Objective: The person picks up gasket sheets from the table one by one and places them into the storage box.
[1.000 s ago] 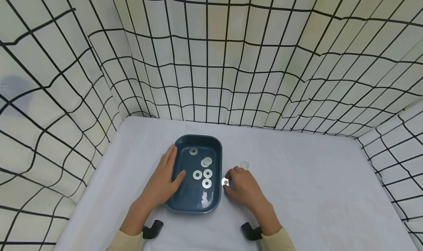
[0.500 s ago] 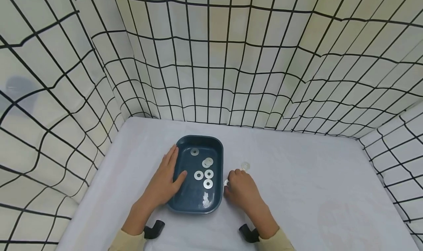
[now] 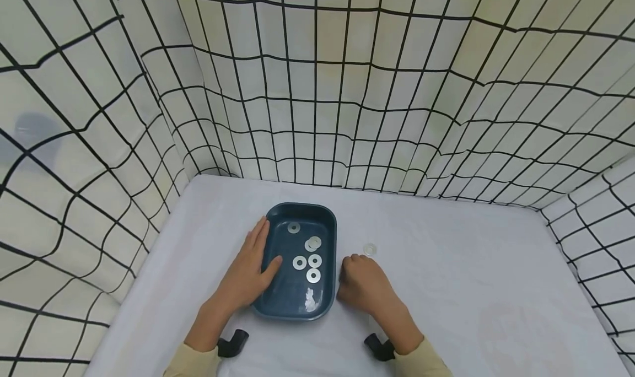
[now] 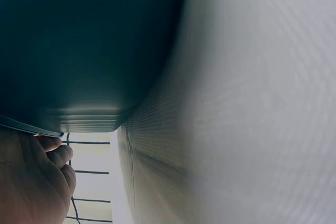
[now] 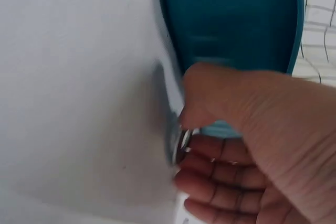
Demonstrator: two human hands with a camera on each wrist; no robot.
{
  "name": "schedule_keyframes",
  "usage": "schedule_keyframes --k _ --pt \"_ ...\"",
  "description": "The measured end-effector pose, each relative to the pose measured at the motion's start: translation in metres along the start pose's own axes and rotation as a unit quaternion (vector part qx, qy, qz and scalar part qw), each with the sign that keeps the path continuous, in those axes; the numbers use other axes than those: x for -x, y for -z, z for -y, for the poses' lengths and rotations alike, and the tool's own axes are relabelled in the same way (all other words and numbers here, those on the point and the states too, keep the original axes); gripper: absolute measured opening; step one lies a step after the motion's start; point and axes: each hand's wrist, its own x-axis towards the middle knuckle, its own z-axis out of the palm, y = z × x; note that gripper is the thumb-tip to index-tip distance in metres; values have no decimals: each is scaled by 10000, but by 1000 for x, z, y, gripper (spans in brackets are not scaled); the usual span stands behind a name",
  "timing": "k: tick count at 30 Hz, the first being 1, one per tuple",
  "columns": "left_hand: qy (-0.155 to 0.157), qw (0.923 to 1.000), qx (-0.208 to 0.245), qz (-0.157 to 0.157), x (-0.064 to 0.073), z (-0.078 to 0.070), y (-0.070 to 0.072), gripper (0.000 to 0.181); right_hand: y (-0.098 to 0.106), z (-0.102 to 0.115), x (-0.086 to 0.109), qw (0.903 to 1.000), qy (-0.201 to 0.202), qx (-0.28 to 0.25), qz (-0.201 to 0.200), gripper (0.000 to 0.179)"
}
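My left hand [image 3: 249, 272] lies along the left rim of a dark blue rectangular tray [image 3: 285, 297], fingers straight, thumb over the inside. In the left wrist view, fingers [image 4: 60, 156] show beside the tray's outer wall. Several flat metal washers lie in the tray: a lone washer [image 3: 294, 227] at the far end, an overlapping pair [image 3: 312, 244], and a group of three washers [image 3: 315, 261] nearer. Just outside the tray's right side, my right hand [image 3: 364, 283] pinches another washer [image 5: 182, 144] on edge between thumb and fingers; the head view hides that washer.
A translucent ring [image 3: 370, 249] lies on the white cloth beyond my right hand. Two black bent pieces [image 3: 233, 344] sit by the wrists. Black grid netting [image 3: 317, 118] over white walls rises behind and at both sides of the table [image 3: 471, 267].
My right fingers have curled round the washer beside the tray, which showed between them earlier and is now covered in the head view. The left hand stays on the rim.
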Motion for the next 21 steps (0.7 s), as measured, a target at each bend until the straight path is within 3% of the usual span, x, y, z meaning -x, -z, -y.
schedule_keyframes --k 7,14,21 --pt "-25 10000 -27 -45 1 1 -2 88 -4 -9 5 9980 33 -614 -114 17" --pt "44 10000 41 -68 7 0 -3 88 -5 -12 10 9982 112 -568 -144 21" --pt "-28 10000 -18 -78 1 0 -2 89 -1 -20 6 9979 155 -577 -247 20"
